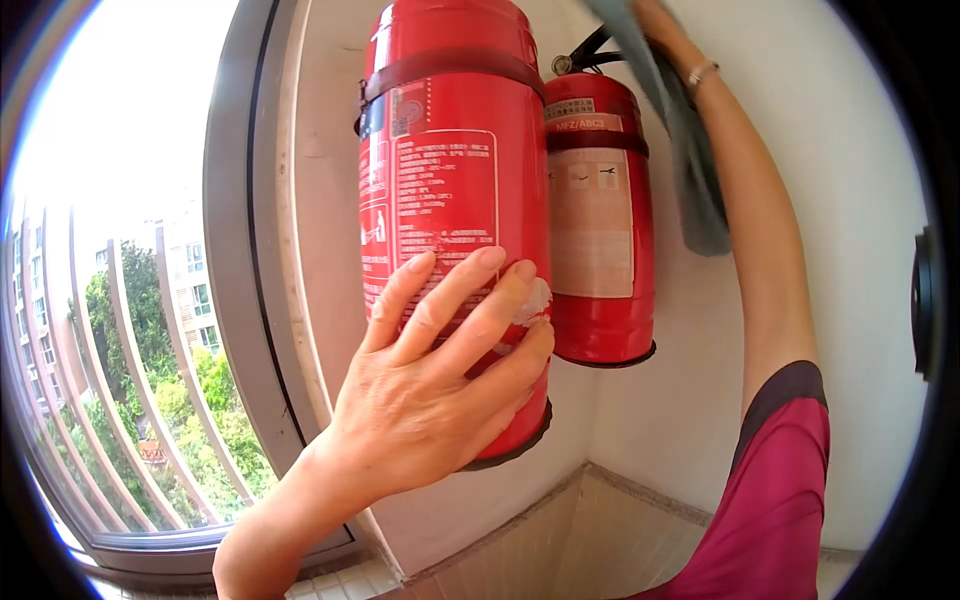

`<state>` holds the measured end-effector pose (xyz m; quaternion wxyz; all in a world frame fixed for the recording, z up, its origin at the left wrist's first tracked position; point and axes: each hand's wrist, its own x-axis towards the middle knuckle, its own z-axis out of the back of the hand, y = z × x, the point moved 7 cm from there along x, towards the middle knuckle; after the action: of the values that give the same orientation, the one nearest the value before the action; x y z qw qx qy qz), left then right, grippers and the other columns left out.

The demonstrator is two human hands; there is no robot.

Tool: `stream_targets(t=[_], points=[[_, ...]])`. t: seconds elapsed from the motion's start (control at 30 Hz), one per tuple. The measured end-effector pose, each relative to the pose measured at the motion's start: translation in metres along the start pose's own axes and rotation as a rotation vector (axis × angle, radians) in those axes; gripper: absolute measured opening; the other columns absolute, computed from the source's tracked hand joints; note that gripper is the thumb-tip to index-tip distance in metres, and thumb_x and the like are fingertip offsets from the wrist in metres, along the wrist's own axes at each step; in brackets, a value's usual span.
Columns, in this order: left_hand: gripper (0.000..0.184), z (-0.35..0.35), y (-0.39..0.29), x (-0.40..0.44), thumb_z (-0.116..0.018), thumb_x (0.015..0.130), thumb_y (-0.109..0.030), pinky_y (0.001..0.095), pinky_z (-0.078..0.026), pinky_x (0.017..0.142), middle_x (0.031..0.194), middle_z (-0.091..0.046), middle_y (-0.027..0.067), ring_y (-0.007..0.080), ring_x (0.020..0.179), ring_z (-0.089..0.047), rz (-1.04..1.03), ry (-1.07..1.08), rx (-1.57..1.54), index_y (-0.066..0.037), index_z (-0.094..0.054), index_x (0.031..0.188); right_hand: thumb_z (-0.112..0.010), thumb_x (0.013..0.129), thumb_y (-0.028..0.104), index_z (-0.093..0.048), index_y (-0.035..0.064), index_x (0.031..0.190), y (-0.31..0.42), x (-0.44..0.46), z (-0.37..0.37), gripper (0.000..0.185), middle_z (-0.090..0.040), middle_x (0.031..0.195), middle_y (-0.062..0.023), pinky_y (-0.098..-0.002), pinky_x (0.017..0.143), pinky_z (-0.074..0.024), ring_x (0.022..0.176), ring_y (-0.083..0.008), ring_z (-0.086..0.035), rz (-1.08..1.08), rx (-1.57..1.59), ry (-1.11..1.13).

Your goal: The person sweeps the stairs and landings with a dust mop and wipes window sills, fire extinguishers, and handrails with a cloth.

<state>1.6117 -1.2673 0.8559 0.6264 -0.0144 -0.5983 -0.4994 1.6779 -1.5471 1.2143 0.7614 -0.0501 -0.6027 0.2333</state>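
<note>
A large red fire extinguisher (pixel 518 190) with printed white text and a dark strap hangs on the wall at centre. My left hand (pixel 430 355) lies against its lower front, fingers spread over the label. Behind it to the right is a smaller red fire extinguisher (pixel 640 240), with a pale instruction label and a black handle. My right hand (pixel 668 35) is raised at the top edge of the view, holding a grey-green cloth (pixel 705 200) that dangles beside the smaller extinguisher. Motion blurs the cloth's upper part, and the right fingers are partly cut off by the frame.
At left, a window frame (pixel 235 200) borders a barred opening, with trees and buildings outside. White walls (pixel 790 100) meet in a corner behind the extinguishers, above beige tiling (pixel 560 530). A dark object (pixel 921 305) sits on the right wall.
</note>
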Motion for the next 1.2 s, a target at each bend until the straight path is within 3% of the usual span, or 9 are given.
stream_targets(t=[0.03,0.27,0.33,0.53,0.6,0.73,0.87,1.03,1.2], points=[[0.039,0.001,0.000,0.000,-0.067,0.065,-0.018,0.0471,-0.020,0.105,0.130,-0.041,0.0102,0.0277,0.125,-0.032,-0.003,0.004,0.001,-0.017,-0.062,0.104,-0.056,0.080,0.021,-0.055,0.0016,0.098,0.027,-0.002,-0.017,0.027,-0.060,0.093,-0.0145,-0.0316,0.070,-0.0474,0.087,-0.0207,-0.058,-0.151,-0.636,0.254],[0.048,0.003,-0.001,-0.008,-0.068,0.063,-0.017,0.0468,-0.018,0.106,0.130,-0.040,0.0074,0.0276,0.125,-0.031,-0.029,0.001,0.000,-0.017,-0.058,0.110,-0.052,0.077,0.006,-0.055,0.0061,0.103,0.068,-0.054,0.010,0.026,-0.058,0.094,-0.0141,-0.0410,0.077,-0.0432,0.092,-0.0345,-0.054,0.147,-0.488,-0.596],[0.047,0.006,-0.002,-0.009,-0.067,0.065,-0.017,0.0467,-0.017,0.106,0.129,-0.040,0.0068,0.0273,0.126,-0.031,-0.036,-0.007,-0.005,-0.017,-0.057,0.111,-0.051,0.076,0.002,-0.054,0.0071,0.104,0.098,-0.089,0.010,0.028,-0.057,0.094,-0.0133,-0.0403,0.076,-0.0437,0.094,-0.0341,-0.054,0.289,-0.517,-0.673],[0.041,-0.009,0.007,-0.008,-0.066,0.068,-0.017,0.0446,-0.019,0.106,0.127,-0.042,0.0059,0.0251,0.124,-0.033,-0.050,-0.071,-0.028,-0.016,-0.057,0.108,-0.054,0.075,0.001,-0.053,0.0117,0.104,0.081,-0.108,-0.002,0.031,-0.058,0.088,-0.0111,-0.0398,0.072,-0.0460,0.084,-0.0321,-0.057,0.011,-0.477,-0.308],[0.036,-0.009,0.009,-0.007,-0.064,0.071,-0.017,0.0432,-0.021,0.105,0.125,-0.043,0.0055,0.0239,0.122,-0.035,-0.043,-0.098,-0.049,-0.016,-0.057,0.106,-0.051,0.078,0.001,-0.053,0.0079,0.106,0.096,-0.116,0.019,0.029,-0.059,0.095,-0.0111,-0.0355,0.077,-0.0453,0.087,-0.0290,-0.058,-0.011,-0.407,-0.561],[0.031,-0.008,0.012,-0.006,-0.061,0.075,-0.016,0.0435,-0.021,0.105,0.126,-0.042,0.0051,0.0240,0.122,-0.035,-0.027,-0.086,-0.074,-0.015,-0.056,0.106,-0.053,0.077,0.003,-0.056,0.0095,0.096,0.151,-0.091,0.051,0.021,-0.061,0.092,-0.0079,-0.0380,0.072,-0.0476,0.085,-0.0267,-0.060,0.258,0.030,-0.804],[0.030,-0.008,0.014,-0.002,-0.060,0.075,-0.017,0.0435,-0.022,0.104,0.123,-0.043,0.0047,0.0242,0.121,-0.035,-0.017,-0.088,-0.101,-0.014,-0.056,0.105,-0.052,0.080,0.018,-0.056,-0.0004,0.091,0.202,-0.023,0.026,0.022,-0.059,0.091,-0.0201,-0.0340,0.072,-0.0447,0.085,-0.0251,-0.058,0.129,0.939,-0.619],[0.029,-0.014,0.014,-0.009,-0.058,0.075,-0.015,0.0434,-0.026,0.102,0.117,-0.046,0.0037,0.0240,0.114,-0.040,-0.009,-0.089,-0.067,-0.013,-0.056,0.104,-0.050,0.081,0.015,-0.056,0.0000,0.093,0.207,0.001,0.023,0.020,-0.059,0.090,-0.0197,-0.0344,0.075,-0.0442,0.086,-0.0271,-0.057,0.126,0.258,-0.566],[0.034,-0.025,0.023,-0.007,-0.054,0.071,-0.014,0.0389,-0.028,0.100,0.110,-0.052,0.0018,0.0206,0.112,-0.041,-0.046,-0.050,-0.108,-0.009,-0.057,0.105,-0.052,0.082,0.012,-0.054,-0.0006,0.100,0.170,-0.001,-0.017,0.022,-0.060,0.095,-0.0145,-0.0308,0.077,-0.0450,0.088,-0.0225,-0.058,0.227,0.092,-0.341]])
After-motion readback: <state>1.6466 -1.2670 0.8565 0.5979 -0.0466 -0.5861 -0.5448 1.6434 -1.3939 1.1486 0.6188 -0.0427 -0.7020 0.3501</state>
